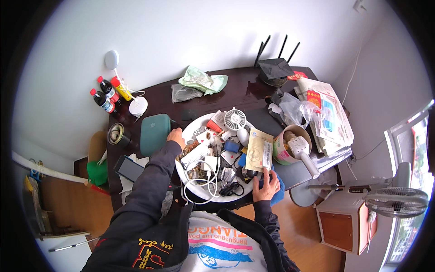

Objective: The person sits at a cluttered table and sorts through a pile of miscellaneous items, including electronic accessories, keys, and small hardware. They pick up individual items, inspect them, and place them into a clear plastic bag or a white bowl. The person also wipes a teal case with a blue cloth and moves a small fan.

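Observation:
A round white basin (pixel 181 169) is heaped with small items in front of me. My left hand (pixel 176 137) grips its left rim, right beside a teal zip case (pixel 155 134). My right hand (pixel 266 187) is at the basin's right rim, its fingertips at the lower edge of a beige sachet (pixel 259 149) that bears writing. How firmly it touches the sachet or the rim cannot be seen. Among the heap lie a white handheld fan (pixel 235 119), a coiled white cable (pixel 217 185), a white adapter (pixel 210 163), a black cable (pixel 232 189) and playing cards (pixel 230 157).
Right of the basin stands a round tub (pixel 282 157) holding a white device, with stacked newspapers (pixel 334 112) beyond. A black router (pixel 275 68) stands at the back. Cola bottles (pixel 104 101), a tin (pixel 119 133) and a phone-like device (pixel 129 168) are leftward. A floor fan (pixel 396 202) stands at right.

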Tool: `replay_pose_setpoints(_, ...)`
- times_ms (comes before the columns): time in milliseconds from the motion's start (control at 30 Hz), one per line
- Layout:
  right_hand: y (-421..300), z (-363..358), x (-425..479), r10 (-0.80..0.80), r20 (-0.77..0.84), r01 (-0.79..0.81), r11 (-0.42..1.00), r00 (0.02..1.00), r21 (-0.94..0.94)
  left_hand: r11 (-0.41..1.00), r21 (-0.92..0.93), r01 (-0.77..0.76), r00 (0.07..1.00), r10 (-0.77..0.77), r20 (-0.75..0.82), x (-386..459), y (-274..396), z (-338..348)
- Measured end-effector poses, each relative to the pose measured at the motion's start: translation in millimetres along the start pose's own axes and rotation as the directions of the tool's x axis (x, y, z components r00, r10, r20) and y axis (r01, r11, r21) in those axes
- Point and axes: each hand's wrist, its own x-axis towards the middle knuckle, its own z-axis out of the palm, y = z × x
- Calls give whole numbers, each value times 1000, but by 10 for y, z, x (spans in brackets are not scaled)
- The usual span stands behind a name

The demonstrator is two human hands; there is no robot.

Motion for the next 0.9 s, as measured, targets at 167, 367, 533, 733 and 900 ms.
replay_pose_setpoints(167,73,99,123,8,-60,-11,998,998,-60,998,-1,65,997,-65,31,-436,-178,-94)
replay_pose_setpoints(367,167,259,237,16,-53,-24,986,998,-167,973,-79,218,975,-214,59,-912,-344,-88)
replay_pose_setpoints(533,-2,172,284,3,-65,-13,988,998,-156,972,-90,217,976,-219,-14,-1092,-382,-35)
replay_pose_setpoints(733,-296,17,2,-276,-74,278,960,958,18,986,-66,-151,921,116,-373,-1056,24,-289)
replay_pose_setpoints(900,-310,169,-42,-304,14,298,940,952,165,838,-243,-489,854,403,-330,-582,324,-14)
